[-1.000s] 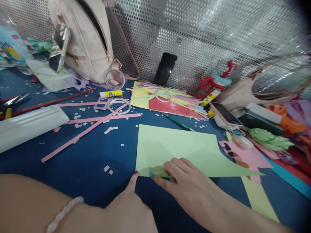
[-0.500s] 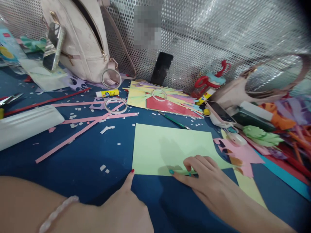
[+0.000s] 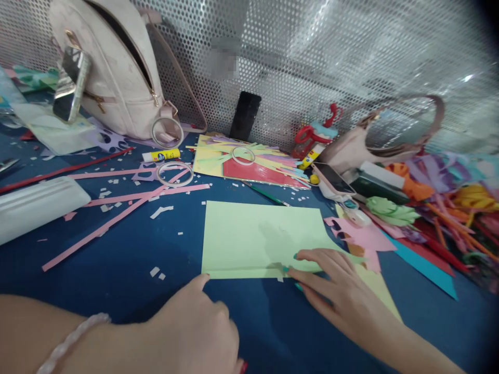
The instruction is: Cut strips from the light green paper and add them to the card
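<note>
Blue craft table littered with scraps, mesh wall at 12. The green paper lies dead centre, its near edge folded into a narrow strip. Right hand presses flat, fingers spread, on that crease; left hand is loosely curled, one fingertip pinning the corner at 7. Looks like creasing; next probably needs firm, even pressure along the fold.
</note>
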Demonstrator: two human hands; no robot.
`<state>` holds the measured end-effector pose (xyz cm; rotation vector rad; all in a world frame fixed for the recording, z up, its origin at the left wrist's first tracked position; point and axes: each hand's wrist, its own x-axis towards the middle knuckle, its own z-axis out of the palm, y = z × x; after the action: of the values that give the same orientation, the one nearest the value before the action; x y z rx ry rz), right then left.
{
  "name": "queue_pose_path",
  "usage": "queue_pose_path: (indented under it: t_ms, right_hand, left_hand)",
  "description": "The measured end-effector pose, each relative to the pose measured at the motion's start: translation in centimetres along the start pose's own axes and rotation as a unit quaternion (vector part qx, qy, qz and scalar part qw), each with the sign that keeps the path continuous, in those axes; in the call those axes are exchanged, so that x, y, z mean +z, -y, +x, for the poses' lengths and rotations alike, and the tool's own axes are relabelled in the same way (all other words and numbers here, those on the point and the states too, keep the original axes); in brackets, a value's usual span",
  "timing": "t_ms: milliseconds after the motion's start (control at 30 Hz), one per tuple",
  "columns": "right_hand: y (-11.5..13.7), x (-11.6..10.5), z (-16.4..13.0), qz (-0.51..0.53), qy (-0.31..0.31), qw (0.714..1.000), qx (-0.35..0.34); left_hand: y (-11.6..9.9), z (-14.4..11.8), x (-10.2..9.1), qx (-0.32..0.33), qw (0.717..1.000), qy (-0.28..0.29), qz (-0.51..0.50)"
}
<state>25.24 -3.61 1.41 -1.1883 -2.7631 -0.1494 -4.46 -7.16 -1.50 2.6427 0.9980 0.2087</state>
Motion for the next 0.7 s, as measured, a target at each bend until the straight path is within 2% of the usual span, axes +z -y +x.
queue_pose_path:
  t_ms: [33, 100, 133, 233, 300, 400, 500, 600, 700]
  right_hand:
    - [0.1, 0.1, 0.3, 0.021, -0.001, 1.000, 0.002]
    - [0.1, 0.3, 0.9, 0.064, -0.014, 0.998, -0.003]
    - [0.1, 0.4, 1.1, 0.079, -0.027, 0.996, -0.011]
    - [0.3, 0.5, 1.3, 0.094, -0.062, 0.992, -0.053]
    - [0.6, 0.4, 1.1, 0.095, -0.060, 0.991, -0.072]
    - [1.1, 0.3, 0.6, 0.075, -0.049, 0.993, -0.079]
    - [1.7, 0.4, 0.6, 0.035, -0.061, 0.994, -0.078]
    - [2.1, 0.7, 1.1, 0.018, -0.065, 0.995, -0.076]
    - [2.1, 0.9, 1.7, 0.044, -0.052, 0.996, -0.065]
  left_hand:
    - [0.0, 0.9, -0.4, 0.014, 1.000, 0.000, 0.016]
    - [0.2, 2.7, -1.5, 0.034, 0.993, 0.002, 0.112]
    - [0.3, 3.6, -2.1, 0.023, 0.989, 0.002, 0.143]
    - [1.1, 5.2, -3.3, 0.043, 0.983, 0.026, 0.175]
    - [1.5, 5.4, -3.3, 0.093, 0.979, 0.010, 0.179]
    - [1.6, 4.8, -2.5, 0.159, 0.969, -0.056, 0.181]
    - [1.5, 4.4, -1.6, 0.167, 0.965, -0.081, 0.185]
    - [1.7, 4.3, -1.4, 0.155, 0.973, -0.056, 0.161]
    - [2.4, 4.8, -2.4, 0.121, 0.989, 0.011, 0.081]
